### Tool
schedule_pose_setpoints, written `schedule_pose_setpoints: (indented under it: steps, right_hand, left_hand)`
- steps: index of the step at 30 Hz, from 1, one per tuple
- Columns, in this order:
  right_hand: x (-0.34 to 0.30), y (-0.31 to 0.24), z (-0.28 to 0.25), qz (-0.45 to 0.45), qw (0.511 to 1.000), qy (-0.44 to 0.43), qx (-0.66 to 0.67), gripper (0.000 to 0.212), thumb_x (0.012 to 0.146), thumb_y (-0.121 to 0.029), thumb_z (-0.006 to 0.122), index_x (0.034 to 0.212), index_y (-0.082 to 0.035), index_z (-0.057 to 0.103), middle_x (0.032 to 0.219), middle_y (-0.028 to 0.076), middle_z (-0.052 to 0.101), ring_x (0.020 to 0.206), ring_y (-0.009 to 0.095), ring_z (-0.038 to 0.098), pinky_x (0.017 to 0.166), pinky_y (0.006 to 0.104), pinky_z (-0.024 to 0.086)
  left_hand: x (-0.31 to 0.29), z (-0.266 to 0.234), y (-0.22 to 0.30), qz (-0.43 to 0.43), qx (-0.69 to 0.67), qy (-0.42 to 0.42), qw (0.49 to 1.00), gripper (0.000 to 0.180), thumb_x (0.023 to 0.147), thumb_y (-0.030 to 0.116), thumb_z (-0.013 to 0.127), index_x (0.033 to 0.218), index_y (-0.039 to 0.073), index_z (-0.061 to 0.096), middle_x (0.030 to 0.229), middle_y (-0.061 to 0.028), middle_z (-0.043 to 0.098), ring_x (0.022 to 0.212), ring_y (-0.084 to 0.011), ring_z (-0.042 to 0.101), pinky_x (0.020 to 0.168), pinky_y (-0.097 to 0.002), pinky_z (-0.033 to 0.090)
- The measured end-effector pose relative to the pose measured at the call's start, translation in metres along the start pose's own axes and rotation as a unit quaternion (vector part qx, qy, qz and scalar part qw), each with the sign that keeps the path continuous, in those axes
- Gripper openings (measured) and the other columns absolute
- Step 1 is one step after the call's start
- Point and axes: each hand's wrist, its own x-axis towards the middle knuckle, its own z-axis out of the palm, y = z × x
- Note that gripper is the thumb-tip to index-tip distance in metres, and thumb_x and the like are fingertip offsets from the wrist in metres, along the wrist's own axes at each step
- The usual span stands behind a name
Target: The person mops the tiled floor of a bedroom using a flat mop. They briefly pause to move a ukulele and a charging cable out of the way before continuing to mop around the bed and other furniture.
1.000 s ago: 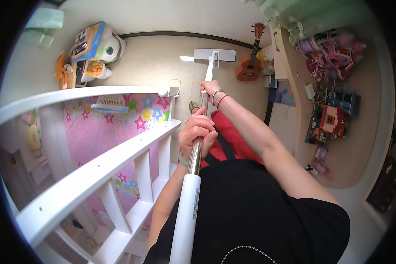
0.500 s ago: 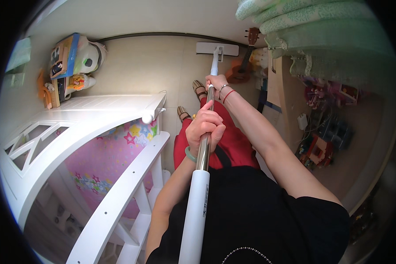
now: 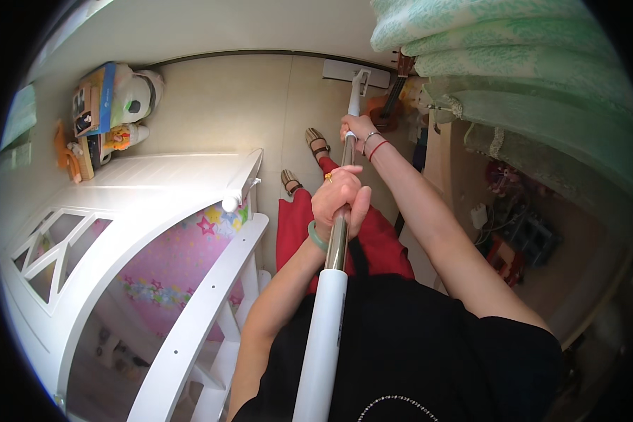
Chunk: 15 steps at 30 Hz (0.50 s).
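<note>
Both of my hands grip the long handle of a flat mop, white along its thick lower part and metallic further up. My left hand, with a green bangle at the wrist, is wrapped round the metal tube. Farther along, my right hand holds the handle near its white joint. The mop's flat, pale rectangular head lies on the beige floor close to the far wall. Just right of it, a brown ukulele leans upright.
To the left stands a white bunk-bed frame with a ladder and pink bedding. Plush toys and boxes sit at the far left. Pale green curtains hang at the right, beside a shelf with toys.
The mop head has slid a little right and toward the far wall, nearer the ukulele. Both hands and the handle have shifted right with it, still gripping.
</note>
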Motion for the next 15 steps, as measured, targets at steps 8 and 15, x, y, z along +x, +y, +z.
schedule_pose_setpoints:
  steps: [8, 15]
  right_hand:
    - [-0.004, 0.035, 0.025, -0.003, 0.992, -0.024, 0.123, 0.020, 0.089, -0.011, 0.052, 0.074, -0.007, 0.040, 0.056, 0.002, 0.043, 0.043, 0.013, 0.043, 0.039, 0.0278, 0.038]
    - [-0.012, 0.066, 0.047, 0.036, 0.978, -0.040, 0.203, 0.021, 0.089, -0.011, 0.050, 0.072, -0.009, 0.038, 0.058, -0.001, 0.043, 0.044, 0.009, 0.039, 0.039, 0.0241, 0.036]
  left_hand:
    - [-0.001, -0.032, 0.010, -0.009, 0.036, -0.014, 0.999, 0.027, 0.081, -0.007, 0.056, 0.059, 0.002, 0.044, 0.058, -0.0079, 0.045, 0.053, -0.0214, 0.048, 0.069, -0.0367, 0.051]
    - [-0.011, -0.064, 0.029, -0.005, 0.060, -0.082, 0.995, 0.027, 0.079, -0.009, 0.057, 0.058, 0.002, 0.045, 0.057, -0.0069, 0.046, 0.051, -0.0203, 0.047, 0.068, -0.0375, 0.052]
